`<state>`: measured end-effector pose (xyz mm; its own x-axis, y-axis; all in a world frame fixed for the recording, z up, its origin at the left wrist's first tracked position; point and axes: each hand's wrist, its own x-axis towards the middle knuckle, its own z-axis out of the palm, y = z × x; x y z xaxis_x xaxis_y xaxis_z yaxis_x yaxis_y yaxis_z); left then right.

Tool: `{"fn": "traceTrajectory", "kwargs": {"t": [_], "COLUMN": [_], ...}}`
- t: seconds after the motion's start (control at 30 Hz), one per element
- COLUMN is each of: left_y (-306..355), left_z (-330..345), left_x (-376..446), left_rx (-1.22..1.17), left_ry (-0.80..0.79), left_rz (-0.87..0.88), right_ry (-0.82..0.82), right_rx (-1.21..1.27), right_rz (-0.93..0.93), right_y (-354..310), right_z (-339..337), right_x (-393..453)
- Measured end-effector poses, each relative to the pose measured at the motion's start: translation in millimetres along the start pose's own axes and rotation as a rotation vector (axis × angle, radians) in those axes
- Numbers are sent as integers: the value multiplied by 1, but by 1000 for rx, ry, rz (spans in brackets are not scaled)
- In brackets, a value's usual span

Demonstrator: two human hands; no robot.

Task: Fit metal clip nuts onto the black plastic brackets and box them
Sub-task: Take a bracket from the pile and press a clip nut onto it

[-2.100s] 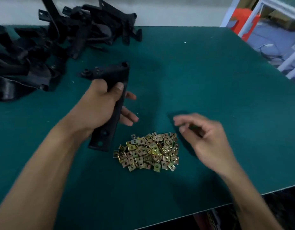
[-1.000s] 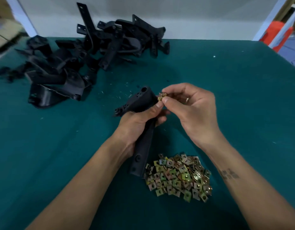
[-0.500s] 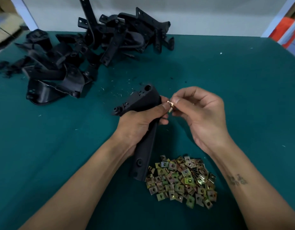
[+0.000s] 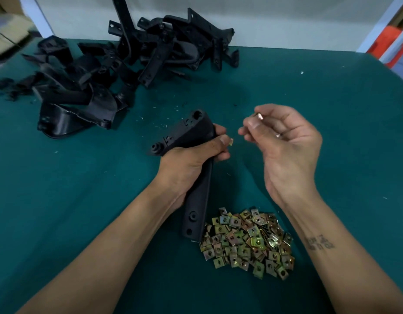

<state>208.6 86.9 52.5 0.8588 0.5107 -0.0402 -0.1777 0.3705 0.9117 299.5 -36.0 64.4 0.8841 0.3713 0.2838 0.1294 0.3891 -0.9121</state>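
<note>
Mid-fitting at a green bench (image 4: 331,137): left hand (image 4: 191,159) clenched around a black plastic bracket (image 4: 197,177) at centre frame, thumb pressing a small brass-coloured clip nut (image 4: 231,141) against the bracket's right edge. Right hand (image 4: 284,141) raised just right of it, apart from the bracket, thumb and forefinger pinching a second clip nut (image 4: 259,116). Heap of loose clip nuts (image 4: 245,241) lying at lower centre, touching the bracket's near end. Pile of unfitted black brackets (image 4: 119,71) filling the upper left of the frame against the wall. No box in view.

Judged as the clip-fitting step, early in the job, with boxing far off. Next move likely to call for lining the pinched nut's open side up with a mounting hole or edge on the bracket and sliding it on squarely, left hand steadying the part.

No readable brand or label anywhere; raised moulded marks on the bracket's upper face (image 4: 187,122) and dark marks on the right forearm (image 4: 320,243) both too indistinct to make out.
</note>
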Motion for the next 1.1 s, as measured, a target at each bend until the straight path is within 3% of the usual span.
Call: {"fn": "traceTrajectory", "kwargs": {"t": [0.27,0.5,0.73,1.1], "left_y": [3,6,9,11], "left_z": [-4,-10,-11,-5], "left_x": [-1,0,0,-4], "left_rx": [150,403,587,775], "left_ry": [-237,-321,-381,-473], "left_rz": [-90,-164,-195,-144], "right_ry": [-92,-205,-216,-283], "right_rx": [-45,-151,-271,-331], "right_rz": [-19,-35,-128,-113], "right_y": [-5,-6,-10,-16], "right_z": [-2,-5,-8,-9], "right_x": [2,3,5,8]}}
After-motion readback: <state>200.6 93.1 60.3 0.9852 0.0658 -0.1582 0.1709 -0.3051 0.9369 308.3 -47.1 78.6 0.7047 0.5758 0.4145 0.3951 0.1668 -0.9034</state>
